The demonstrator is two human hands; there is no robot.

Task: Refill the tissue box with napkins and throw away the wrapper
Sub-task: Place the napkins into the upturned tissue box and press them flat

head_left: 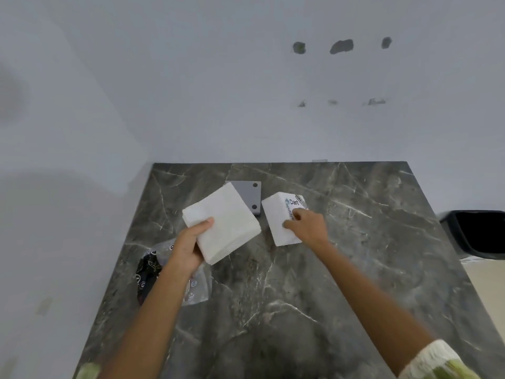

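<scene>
The left hand point(188, 247) holds a thick stack of white napkins point(222, 224) above a dark marbled counter point(287, 296), thumb on top near the stack's corner and the other fingers hidden beneath, so it is clamped on the stack. The stack is tilted and partly covers a grey plate point(250, 196) with two dark holes that lies flat on the counter behind it.

Just to the right, apart from the stack, stands a white box point(278, 214) with printed lettering on its upper face. The right hand point(307, 227) rests on this box, fingers curled together against its printed end; whether they actually grip it cannot be told.

A crumpled clear wrapper point(196, 285) with dark printed parts lies on the counter under the left forearm. A black bin point(475, 233) sits beyond the counter's right edge.
</scene>
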